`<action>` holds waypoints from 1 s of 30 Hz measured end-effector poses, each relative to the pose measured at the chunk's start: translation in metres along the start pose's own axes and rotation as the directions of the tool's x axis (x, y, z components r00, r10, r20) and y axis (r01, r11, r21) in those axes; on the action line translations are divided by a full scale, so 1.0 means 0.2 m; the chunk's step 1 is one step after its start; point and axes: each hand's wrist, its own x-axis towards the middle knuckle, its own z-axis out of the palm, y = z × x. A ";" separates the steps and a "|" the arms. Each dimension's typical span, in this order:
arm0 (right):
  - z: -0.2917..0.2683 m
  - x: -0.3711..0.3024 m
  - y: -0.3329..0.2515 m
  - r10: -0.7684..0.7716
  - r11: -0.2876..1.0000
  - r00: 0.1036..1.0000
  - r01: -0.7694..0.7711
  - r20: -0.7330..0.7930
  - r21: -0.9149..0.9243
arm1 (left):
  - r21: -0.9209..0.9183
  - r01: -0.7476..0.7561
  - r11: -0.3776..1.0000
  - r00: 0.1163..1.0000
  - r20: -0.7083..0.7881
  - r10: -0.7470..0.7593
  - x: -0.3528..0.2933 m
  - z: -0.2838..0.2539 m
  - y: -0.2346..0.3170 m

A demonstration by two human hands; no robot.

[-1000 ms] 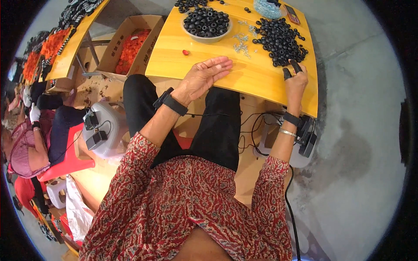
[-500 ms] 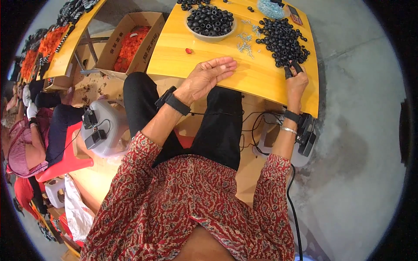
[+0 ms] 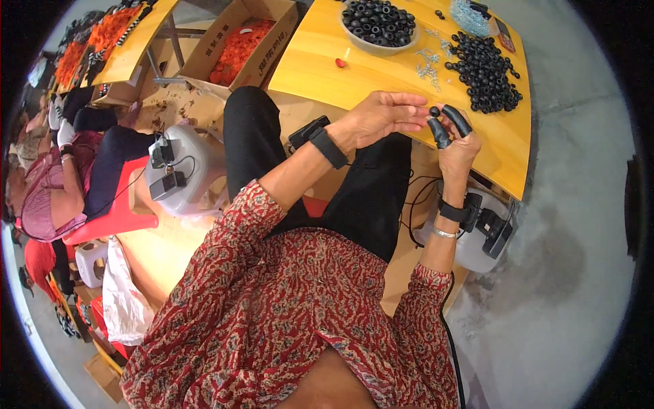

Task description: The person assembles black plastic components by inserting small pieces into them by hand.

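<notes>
My left hand (image 3: pixel 387 119) reaches in above the near edge of the yellow table, fingers stretched out to the right. Whether something small lies in its palm is hidden. Facing it is my right hand (image 3: pixel 456 140), with black covers on its thumb and forefinger. Between those covered tips sits a small round black bead (image 3: pixel 434 111), close beside the left fingertips. A heap of black beads (image 3: pixel 487 75) lies on the table just beyond the right hand. Small silvery metal pieces (image 3: pixel 428 71) are scattered to the left of that heap.
A pale bowl (image 3: pixel 381 48) full of black beads stands farther back on the yellow table (image 3: pixel 313 75). Near it lies a small red object (image 3: pixel 340 63). A cardboard box (image 3: pixel 272 54) with orange material stands to the left. Another person (image 3: pixel 65 177) sits at far left.
My right hand has left the bead heap and come toward me with a black bead. My left hand has moved right to meet it. The whole view has shifted.
</notes>
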 end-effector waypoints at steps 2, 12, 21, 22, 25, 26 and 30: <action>0.03 -0.01 -0.05 -0.025 0.999 0.999 0.026 0.040 -0.043 | -0.015 0.000 1.000 1.000 0.007 0.000 0.00 0.00 -0.01; 0.06 0.00 -0.14 -0.156 0.959 0.976 0.186 0.149 -0.216 | 0.004 0.008 1.000 1.000 -0.023 -0.008 -0.02 -0.01 -0.01; -0.09 0.13 0.04 0.058 0.978 0.992 -0.079 -0.108 -0.195 | -0.169 -0.038 0.985 0.997 -0.065 0.027 -0.02 -0.07 0.07; -0.10 0.16 0.06 0.054 0.978 0.993 -0.074 -0.107 -0.195 | -0.170 -0.045 0.984 0.997 -0.073 0.033 -0.01 -0.08 0.07; -0.11 0.28 0.08 0.060 0.959 0.985 -0.102 -0.161 -0.265 | -0.167 -0.056 0.984 0.996 -0.078 0.044 0.00 -0.09 0.09; -0.11 0.32 0.08 0.057 0.960 0.986 -0.097 -0.158 -0.264 | -0.164 -0.055 0.985 0.996 -0.074 0.044 0.00 -0.09 0.10; -0.07 0.46 0.04 -0.055 0.808 0.998 0.026 -0.031 -0.588 | -0.181 -0.067 0.981 0.998 -0.021 0.065 0.01 -0.10 0.09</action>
